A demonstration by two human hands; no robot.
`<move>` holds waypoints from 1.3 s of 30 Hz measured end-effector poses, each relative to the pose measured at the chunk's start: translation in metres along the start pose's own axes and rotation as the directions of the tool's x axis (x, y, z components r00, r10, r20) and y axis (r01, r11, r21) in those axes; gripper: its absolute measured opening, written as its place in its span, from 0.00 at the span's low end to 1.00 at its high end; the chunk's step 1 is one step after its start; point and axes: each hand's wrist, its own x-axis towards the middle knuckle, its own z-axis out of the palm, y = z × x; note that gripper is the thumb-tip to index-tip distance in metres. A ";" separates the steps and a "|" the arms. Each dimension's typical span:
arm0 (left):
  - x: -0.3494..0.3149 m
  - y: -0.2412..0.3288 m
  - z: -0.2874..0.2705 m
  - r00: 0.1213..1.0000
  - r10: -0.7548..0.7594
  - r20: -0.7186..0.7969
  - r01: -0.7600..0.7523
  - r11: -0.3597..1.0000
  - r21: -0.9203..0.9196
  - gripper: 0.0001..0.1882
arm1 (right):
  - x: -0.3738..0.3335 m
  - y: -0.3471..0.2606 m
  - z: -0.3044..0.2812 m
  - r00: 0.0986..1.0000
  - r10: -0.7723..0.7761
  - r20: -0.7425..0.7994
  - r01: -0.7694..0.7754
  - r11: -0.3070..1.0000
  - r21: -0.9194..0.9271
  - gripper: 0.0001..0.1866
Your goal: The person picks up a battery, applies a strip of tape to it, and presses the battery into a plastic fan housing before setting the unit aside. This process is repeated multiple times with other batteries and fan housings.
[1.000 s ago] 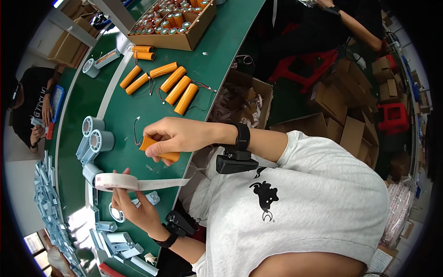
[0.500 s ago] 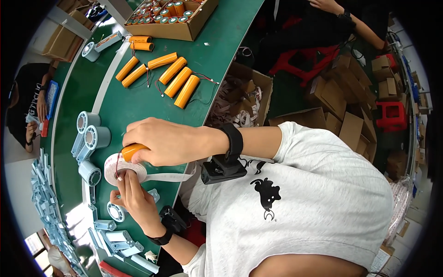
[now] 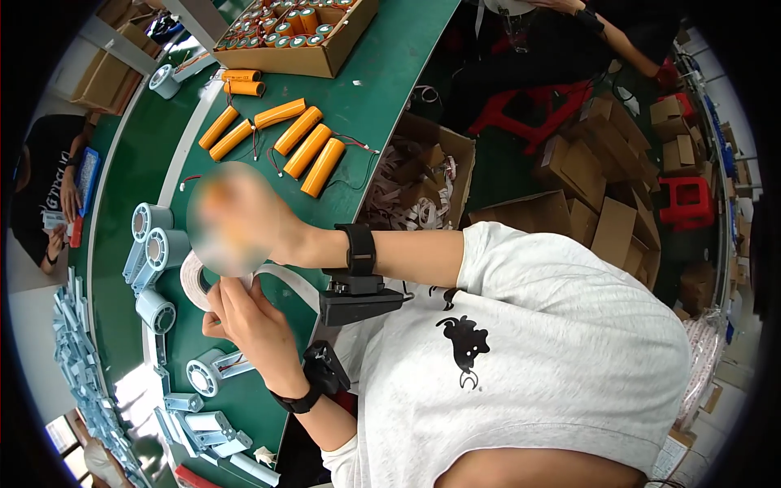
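Observation:
My right hand [image 3: 259, 213] is smeared by a blur, with orange showing inside the smear where it grips a cylindrical battery [image 3: 218, 198]. A thin red lead [image 3: 189, 179] pokes out beside it. Just below, my left hand [image 3: 248, 321] has its fingers drawn together, the tips reaching into the blurred patch, so what they pinch is hidden. Behind those fingers a roll of white tape [image 3: 192, 281] lies on the green table [image 3: 358, 106]. From the roll a loose strip [image 3: 294, 285] trails right, under my right wrist.
Several orange batteries [image 3: 298, 130] with leads lie farther up the table, below a cardboard box [image 3: 325, 61] of more. Light-blue fan-like housings [image 3: 168, 249] line the left side. A carton of paper scraps [image 3: 431, 179] stands right of the table edge. Other people sit at the left and top right.
My right hand has risen slightly away from the tape roll with the battery and turned. My left hand has shifted a little right and up. The red lead now sticks out left.

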 end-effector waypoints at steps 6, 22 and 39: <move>-0.013 0.006 0.008 0.998 0.056 0.027 -0.053 0.995 -0.088 0.19 | 0.060 -0.053 -0.020 0.841 -0.280 -0.463 0.460 0.820 0.341 0.11; 0.039 0.004 0.027 0.978 0.197 0.075 -0.175 0.957 -0.233 0.06 | 0.003 -0.083 0.000 0.930 -0.155 0.333 0.236 0.947 -0.217 0.16; -0.060 -0.115 -0.066 0.977 0.063 0.201 -0.084 0.992 0.096 0.12 | -0.025 -0.026 0.051 0.750 0.106 0.653 0.184 0.915 -0.359 0.15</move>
